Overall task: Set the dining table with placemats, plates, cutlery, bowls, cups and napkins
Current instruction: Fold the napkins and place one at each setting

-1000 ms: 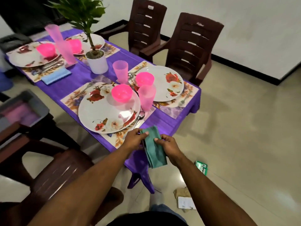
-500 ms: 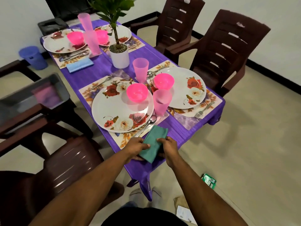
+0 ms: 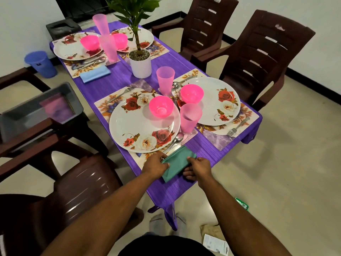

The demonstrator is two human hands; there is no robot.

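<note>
Head view looks down on a purple table [image 3: 118, 78] set for four, with both hands working at its near corner. Left hand [image 3: 156, 166] and right hand [image 3: 198, 168] each pinch an edge of a folded green napkin [image 3: 178, 160] – fingers curled onto the cloth from either side – and the napkin lies flat on the tabletop, touching the near edge of the closest floral placemat [image 3: 108, 103]. On that placemat sits a large rose-patterned plate [image 3: 136, 133] carrying a pink bowl [image 3: 160, 107]; a pale pink cup [image 3: 190, 117] stands at the plate's right rim, and a spoon [image 3: 177, 139] lies between plate and napkin. A fork [image 3: 120, 94] rests on the far left part of the same mat. Across the table's width, a second plate [image 3: 221, 104] holds another pink bowl [image 3: 191, 93], with a fork [image 3: 238, 126] beside it. At the far end, a light blue napkin [image 3: 95, 73] lies by another setting, near a white-potted plant [image 3: 139, 60]. Dark brown chairs [image 3: 262, 52] stand around.
</note>
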